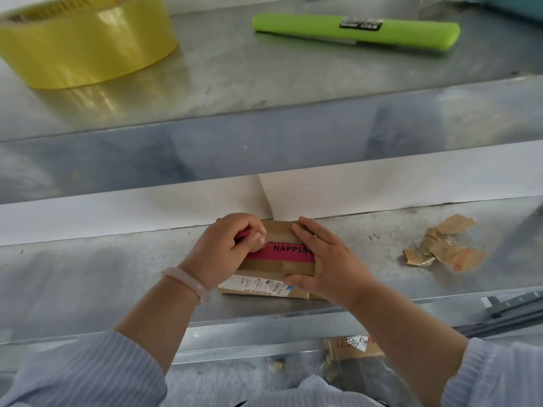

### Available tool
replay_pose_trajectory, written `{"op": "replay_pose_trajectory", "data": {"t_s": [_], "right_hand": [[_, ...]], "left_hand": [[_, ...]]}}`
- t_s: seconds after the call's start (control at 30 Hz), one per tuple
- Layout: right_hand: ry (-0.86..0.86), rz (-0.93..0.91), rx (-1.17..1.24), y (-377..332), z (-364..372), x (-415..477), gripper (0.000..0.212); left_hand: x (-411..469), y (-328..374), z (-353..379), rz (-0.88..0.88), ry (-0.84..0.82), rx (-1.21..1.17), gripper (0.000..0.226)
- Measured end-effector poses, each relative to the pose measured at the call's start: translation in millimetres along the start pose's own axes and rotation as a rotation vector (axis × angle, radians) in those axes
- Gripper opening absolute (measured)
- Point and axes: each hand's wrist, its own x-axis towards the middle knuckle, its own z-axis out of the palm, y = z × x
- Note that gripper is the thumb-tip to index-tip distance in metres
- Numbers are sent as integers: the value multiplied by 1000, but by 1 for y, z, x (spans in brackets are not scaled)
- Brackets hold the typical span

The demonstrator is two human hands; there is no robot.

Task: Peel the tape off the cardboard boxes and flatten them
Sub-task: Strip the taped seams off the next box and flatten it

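— Where is the cardboard box (276, 268)?

— Flat on the metal desk (117, 274), held between both hands. A strip of pink tape (289, 254) printed with black letters runs across its top from one hand to the other, with brown tape on either side of it. A white shipping label (258, 284) sits on the box's near edge, under the right thumb.

— What is the left hand (226, 248) doing?

— Its fingers are curled, and thumb and forefinger pinch together at the left end of the pink tape. Something pink shows between the fingers behind the thumb. I cannot tell whether that is lifted tape or something else.

— And the right hand (329, 259)?

— It covers the right end of the box. The fingers lie straight and slightly spread across the top, reaching the far edge, and the thumb is at the near edge. It presses the box down rather than curling round it.

— Anything on the wrists?

— A pale bracelet (188, 283) on the left one, and striped light-blue sleeves pushed up both forearms.

— What else is around?

— Well to the right of the right hand lies a crumpled wad of brown tape (443, 248). Just beyond both hands a white paper strip (117, 212) runs along the desk's back edge. On the raised shelf (264, 77) beyond that, a yellow tape roll (88, 45) stands far past the left hand, and a green tool (358, 30) lies far past the right. Below the right forearm, under the desk, is a cardboard scrap (352, 346) with handwriting.
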Motion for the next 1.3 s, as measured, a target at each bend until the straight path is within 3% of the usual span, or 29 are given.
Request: {"op": "replay_pose_trajectory", "data": {"t_s": [0.17, 0.33, 0.47, 0.63, 0.83, 0.93, 1.07, 1.2, 1.3], "right_hand": [[9, 9, -24, -2, 0, 0, 97], [7, 21, -33, -4, -3, 0, 97], [4, 27, -47, -5, -3, 1, 97], [5, 35, -28, -7, -4, 0, 97], [3, 46, -59, -11, -4, -1, 98], [8, 26, -138, -13, -5, -1, 100], [51, -49, -271, -24, -8, 4, 102], [90, -213, -270, -38, 1, 10, 80], [91, -212, -300, -36, 10, 11, 71]], "left_hand": [[-9, 2, 5, -20, 140, 65, 3], [-10, 1, 2, -56, 243, 209, 23], [-14, 2, 2, -132, 219, 95, 17], [-18, -2, -5, -289, 344, -69, 16], [-22, 5, -6, -479, 565, -431, 6], [-23, 3, -8, -405, 520, -267, 10], [-25, -3, -13, -208, 403, -58, 44], [-15, -5, -16, -23, 295, 337, 25], [-9, -8, -12, 91, 209, 487, 19]]}}
